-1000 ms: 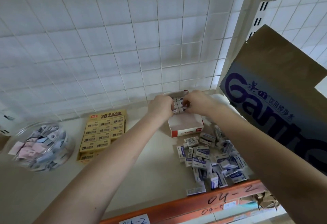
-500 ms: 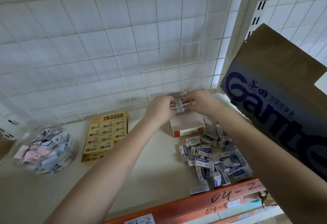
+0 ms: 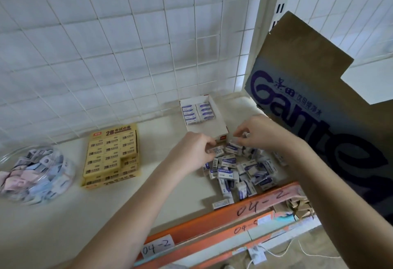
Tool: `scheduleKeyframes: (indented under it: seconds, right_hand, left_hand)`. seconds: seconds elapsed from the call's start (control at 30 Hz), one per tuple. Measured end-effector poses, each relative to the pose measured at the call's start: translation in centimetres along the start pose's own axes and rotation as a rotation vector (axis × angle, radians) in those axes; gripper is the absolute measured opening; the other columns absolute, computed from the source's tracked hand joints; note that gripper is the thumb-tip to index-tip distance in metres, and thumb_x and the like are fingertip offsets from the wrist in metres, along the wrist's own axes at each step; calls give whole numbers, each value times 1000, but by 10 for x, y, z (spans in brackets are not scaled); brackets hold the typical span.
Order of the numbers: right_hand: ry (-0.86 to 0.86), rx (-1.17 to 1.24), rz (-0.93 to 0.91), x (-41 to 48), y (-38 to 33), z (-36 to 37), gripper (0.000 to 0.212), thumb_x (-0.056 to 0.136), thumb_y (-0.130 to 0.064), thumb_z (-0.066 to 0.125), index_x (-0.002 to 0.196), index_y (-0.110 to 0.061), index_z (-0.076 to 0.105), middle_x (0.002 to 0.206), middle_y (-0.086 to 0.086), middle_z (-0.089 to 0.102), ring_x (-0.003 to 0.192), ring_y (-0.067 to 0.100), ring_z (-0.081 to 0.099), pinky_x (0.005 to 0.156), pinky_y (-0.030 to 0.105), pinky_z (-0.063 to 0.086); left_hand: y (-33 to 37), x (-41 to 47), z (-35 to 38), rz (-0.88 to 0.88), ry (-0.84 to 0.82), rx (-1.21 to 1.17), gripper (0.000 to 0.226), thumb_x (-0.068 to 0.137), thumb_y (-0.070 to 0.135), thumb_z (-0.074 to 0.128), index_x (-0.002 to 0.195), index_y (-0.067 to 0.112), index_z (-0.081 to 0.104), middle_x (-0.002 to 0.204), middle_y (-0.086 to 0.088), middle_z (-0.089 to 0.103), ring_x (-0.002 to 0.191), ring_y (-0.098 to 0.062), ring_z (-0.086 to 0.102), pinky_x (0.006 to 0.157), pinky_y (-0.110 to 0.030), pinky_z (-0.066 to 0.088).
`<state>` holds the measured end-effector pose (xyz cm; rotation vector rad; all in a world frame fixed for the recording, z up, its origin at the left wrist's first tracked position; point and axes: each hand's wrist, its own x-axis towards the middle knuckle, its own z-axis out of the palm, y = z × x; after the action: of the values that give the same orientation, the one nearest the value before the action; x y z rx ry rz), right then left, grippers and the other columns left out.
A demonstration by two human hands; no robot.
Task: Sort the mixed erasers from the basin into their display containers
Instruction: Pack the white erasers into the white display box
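Pinching a barcode eraser (image 3: 216,151) in my left fingers (image 3: 208,148), curled narrow on its near end; it sits at the far side of the loose pile (image 3: 240,171). Right fingers (image 3: 239,135) are narrow too, thumb and forefinger closed on a blue-label eraser (image 3: 232,145) just beside it. Contact looks made, can't tell if it's lifted. Left hand (image 3: 195,151) and right hand (image 3: 262,133) are both low over the pile's far side, just in front of the white display box (image 3: 221,129), which stands toward the back edge of the shelf (image 3: 119,200), right of middle. Box is part filled: two neat rows (image 3: 196,113) against its back wall, front half bare. The pile spreads from the box down to the shelf's orange front edge, near the right corner. Step, I judge: gathering same-type erasers for this box, plenty left loose. Next move calls for squaring both pieces label up, carrying them over the box's front wall and seating them flush against the rows. Yellow 2B box (image 3: 111,156) mid-shelf, clear basin (image 3: 12,196) at the left edge holding pastel erasers, cardboard carton (image 3: 319,102) along the right edge.
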<state>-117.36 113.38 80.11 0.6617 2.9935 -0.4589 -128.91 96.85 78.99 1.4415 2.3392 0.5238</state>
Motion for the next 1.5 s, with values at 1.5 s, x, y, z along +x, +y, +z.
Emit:
scheduleKeyframes:
  seconds: [1.5]
  right_hand:
    - [200, 582, 7, 28, -29, 0, 29, 88, -14, 64, 117, -14, 63, 104, -6, 66, 93, 1, 58, 70, -2, 40]
  left_hand:
    - [-29, 27, -17, -122, 323, -95, 38, 80, 12, 66, 117, 19, 67, 114, 0, 69, 98, -15, 62, 82, -19, 45]
